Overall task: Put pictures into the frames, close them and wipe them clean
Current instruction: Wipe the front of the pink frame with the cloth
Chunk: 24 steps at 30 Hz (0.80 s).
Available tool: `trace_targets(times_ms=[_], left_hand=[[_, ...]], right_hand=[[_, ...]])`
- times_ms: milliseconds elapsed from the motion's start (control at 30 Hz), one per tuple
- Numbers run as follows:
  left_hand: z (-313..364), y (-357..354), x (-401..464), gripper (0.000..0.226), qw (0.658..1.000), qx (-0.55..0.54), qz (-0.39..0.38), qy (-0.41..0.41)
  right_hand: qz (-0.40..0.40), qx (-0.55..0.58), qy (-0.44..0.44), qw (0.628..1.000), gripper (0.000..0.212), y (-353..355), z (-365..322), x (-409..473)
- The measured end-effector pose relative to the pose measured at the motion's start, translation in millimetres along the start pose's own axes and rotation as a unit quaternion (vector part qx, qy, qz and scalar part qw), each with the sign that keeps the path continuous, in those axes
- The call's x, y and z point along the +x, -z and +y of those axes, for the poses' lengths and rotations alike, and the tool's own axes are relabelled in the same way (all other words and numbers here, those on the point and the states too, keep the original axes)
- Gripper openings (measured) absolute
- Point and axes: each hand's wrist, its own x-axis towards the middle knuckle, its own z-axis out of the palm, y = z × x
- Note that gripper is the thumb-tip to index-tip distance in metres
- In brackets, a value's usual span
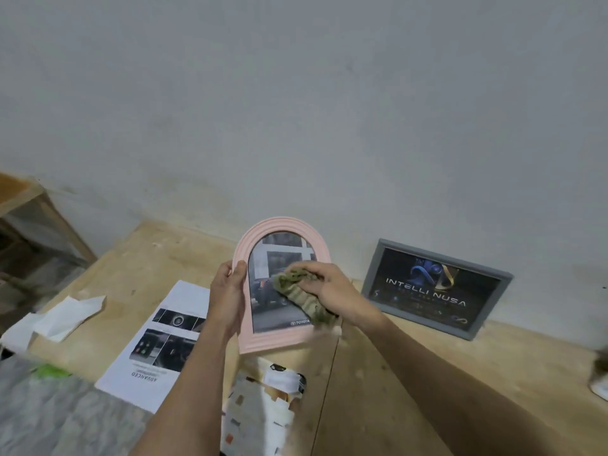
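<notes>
My left hand [228, 292] grips the left edge of a pink arched frame [279, 227], holding it tilted up above the wooden table. A car picture with a Toyota logo sits behind its glass. With my right hand [332, 289] I hold a green cloth [297, 292] and press it against the glass at the middle right. A grey rectangular frame [373, 268] with a dark picture reading INTELLI NUSA leans against the wall to the right.
A printed brochure page [154, 343] lies on the wooden table [460, 373] at left, beside crumpled white paper [56, 319]. A cut-up printed sheet [263, 409] lies below the pink frame. Wooden shelving [29, 225] stands far left. Grey fabric [49, 416] covers the near left corner.
</notes>
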Motion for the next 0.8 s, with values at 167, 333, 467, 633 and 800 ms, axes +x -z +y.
trace_targets(times_ms=[167, 333, 467, 633, 800], left_hand=[[-29.1, -8.1, 46.0, 0.015, 0.998, 0.033, 0.031, 0.053], [-40.7, -18.3, 82.6, 0.012, 0.994, 0.026, 0.076, 0.075], [-52.1, -28.8, 104.0, 0.014, 0.994, 0.015, 0.084, 0.074], [-68.8, -35.5, 117.8, 0.012, 0.991, 0.025, 0.098, 0.084], [-73.5, -27.8, 112.7, 0.014, 0.992, 0.034, 0.078, 0.092]], right_hand=[[0.085, 0.041, -0.032, 0.995, 0.033, 47.0, 36.6, 59.5], [0.103, -0.062, -0.063, 0.991, 0.038, 63.5, 95.8, 117.6], [0.021, -0.221, -0.069, 0.973, 0.022, 51.9, 159.6, 151.4], [-0.114, -0.514, 0.086, 0.846, 0.043, 28.1, 238.6, 169.1], [-0.102, -0.539, 0.089, 0.831, 0.049, 24.2, 239.3, 167.3]])
